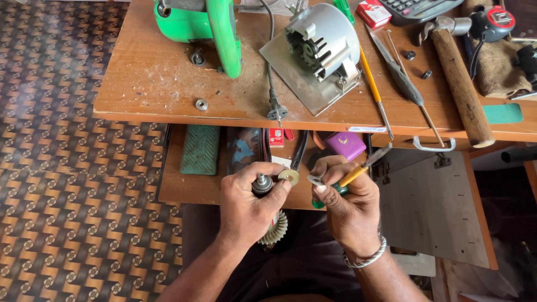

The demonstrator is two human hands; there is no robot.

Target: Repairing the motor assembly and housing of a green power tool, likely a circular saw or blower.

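Far left: patterned brown floor covering [72, 168] runs beside the wooden workbench [151, 78].

On the bench top, left portion: green power-tool housing [207, 25], lying on its side; a small metal washer [201, 104] sits alone near the front edge. A two-pin plug [277, 112] on a grey cord rests just right of it.

Open drawer below: green ribbed pad [199, 149] lies flat at its left end.

Left hand [249, 210]: fingers closed around a motor armature [263, 187], held upright with shaft end up; its pale fan [275, 230] shows under the palm. A cream-coloured disc [289, 177] is pinched at the fingertip, just beside the shaft tip.

Bench centre: silver motor casing [319, 47] on a metal base plate.

Right hand [347, 207]: fingers curled shut on a screwdriver with a yellow and green handle [352, 176], blade pointing up and right. A small metal ring [316, 180] is held at thumb and forefinger. Metal bracelet [366, 258] on the wrist. The hands are near each other, not touching.

Right of centre: purple box [345, 144] in the drawer, yellow-handled screwdriver [375, 89], tweezers [400, 70].

Far right: wooden-handled hammer [458, 78].
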